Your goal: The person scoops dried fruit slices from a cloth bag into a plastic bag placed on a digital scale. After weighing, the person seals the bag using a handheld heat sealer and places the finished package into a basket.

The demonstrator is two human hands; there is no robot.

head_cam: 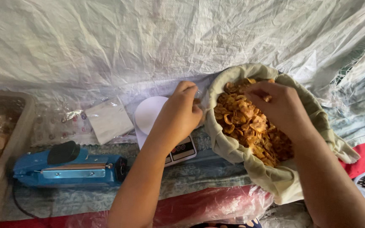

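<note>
Nearby, a blue sealer (68, 168) lies; the scale (161, 126) seems half-hidden by the left hand (178, 114).

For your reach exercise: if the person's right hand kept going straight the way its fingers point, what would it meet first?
Most likely the golden-brown fried chips heaped in the beige cloth-lined sack; the right hand hangs close above them, though depth is unclear.

Soft, even daylight filters through the pale plastic sheet (148, 38) behind, leaving only faint shadows beneath the arms. Mild glare glints off the clear wrappers (60, 120) at left. Focus is fairly sharp at centre; wide-angle stretching and slight blur soften the edges.
</note>
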